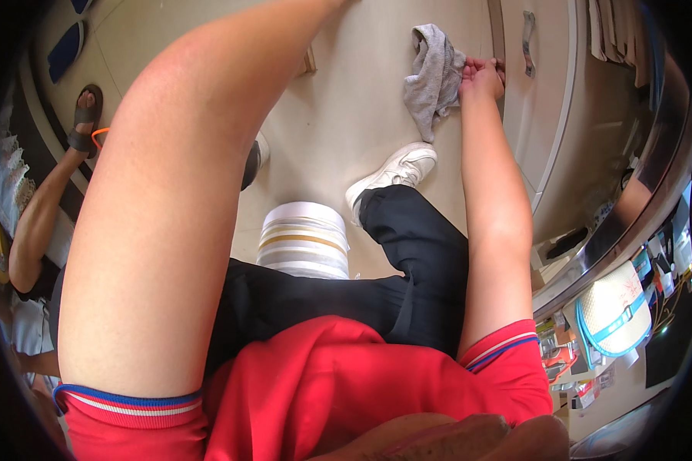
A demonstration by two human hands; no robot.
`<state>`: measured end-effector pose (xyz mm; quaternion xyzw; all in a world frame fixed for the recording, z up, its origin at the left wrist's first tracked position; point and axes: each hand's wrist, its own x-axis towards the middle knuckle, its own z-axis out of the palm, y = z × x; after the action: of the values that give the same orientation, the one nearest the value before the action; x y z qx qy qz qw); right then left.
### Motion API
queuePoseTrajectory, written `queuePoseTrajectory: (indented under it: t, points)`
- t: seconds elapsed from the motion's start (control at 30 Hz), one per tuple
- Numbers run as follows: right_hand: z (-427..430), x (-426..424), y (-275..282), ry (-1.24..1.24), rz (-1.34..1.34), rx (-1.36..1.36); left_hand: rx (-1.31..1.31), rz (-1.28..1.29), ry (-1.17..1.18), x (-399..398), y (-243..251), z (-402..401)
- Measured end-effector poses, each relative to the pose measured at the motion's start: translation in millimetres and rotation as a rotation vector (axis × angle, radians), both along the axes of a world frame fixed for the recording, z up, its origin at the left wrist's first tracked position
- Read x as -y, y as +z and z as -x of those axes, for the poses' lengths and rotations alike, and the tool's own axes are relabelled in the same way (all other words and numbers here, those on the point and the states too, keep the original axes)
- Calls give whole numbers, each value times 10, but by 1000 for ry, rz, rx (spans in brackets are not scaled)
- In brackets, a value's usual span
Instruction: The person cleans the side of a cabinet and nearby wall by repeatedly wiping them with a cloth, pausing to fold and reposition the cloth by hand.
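My right hand (483, 79) reaches low beside a pale cabinet front (545, 109), with its fingers curled. A crumpled grey cloth (432, 78) is in its grasp and hangs off to the left, its lower tip near the toe of my white sneaker (401, 170). The fingertips are partly hidden, close to the cabinet's edge. My left arm (167, 173) stretches forward across the view, and its hand is beyond the top edge, out of view.
A white cylinder with tan bands (304, 242) stands between my legs. A metal handle (529, 45) juts from the cabinet. At left are another person's sandalled foot (85, 118) and a blue slipper (66, 52). A cluttered surface with a white-and-blue pouch (614, 311) lies at right.
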<state>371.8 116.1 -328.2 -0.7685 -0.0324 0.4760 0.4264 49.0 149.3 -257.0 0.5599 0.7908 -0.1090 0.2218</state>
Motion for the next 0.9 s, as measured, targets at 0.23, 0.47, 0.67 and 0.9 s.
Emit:
queuePoseTrajectory:
  t: [0.23,0.47,0.67,0.9]
  points:
    - [-69,-103,-52,-22,135,37,16,31,6,-18,49,-32]
    - [-92,23,6,46,-10,11,26,29,4,-7,68,-32]
    - [107,-73,48,-14,54,207,13,41,-2,-29,93,-38]
    - [113,-40,22,33,84,206,9,49,22,-5,83,-20]
